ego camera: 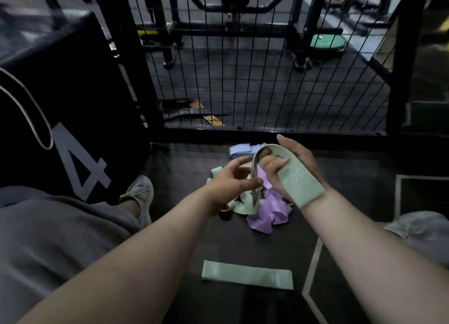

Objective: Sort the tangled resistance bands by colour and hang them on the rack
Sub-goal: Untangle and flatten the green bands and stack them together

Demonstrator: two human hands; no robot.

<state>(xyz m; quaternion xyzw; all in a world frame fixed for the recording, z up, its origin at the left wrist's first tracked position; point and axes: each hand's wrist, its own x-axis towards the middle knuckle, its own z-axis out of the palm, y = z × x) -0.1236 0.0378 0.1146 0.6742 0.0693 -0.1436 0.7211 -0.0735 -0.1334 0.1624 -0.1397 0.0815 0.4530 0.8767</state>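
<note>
A pale green band marked 30 (301, 181) loops over my right hand (295, 164), whose fingers curl through it. My left hand (230, 181) pinches the band's other side between thumb and fingers just to the left. Under both hands a tangle lies on the dark floor: thin purple bands (267, 214) and more pale green bands (243, 205). A folded lavender-blue band (239, 151) lies behind the tangle. Closer to me, a single pale green band (247, 274) lies flat by itself.
A black wire-mesh rack panel (267, 80) stands upright behind the pile. A big black box with a grey 4 (73, 119) is at left, my shoe (141, 192) beside it. Gym machines stand beyond the mesh.
</note>
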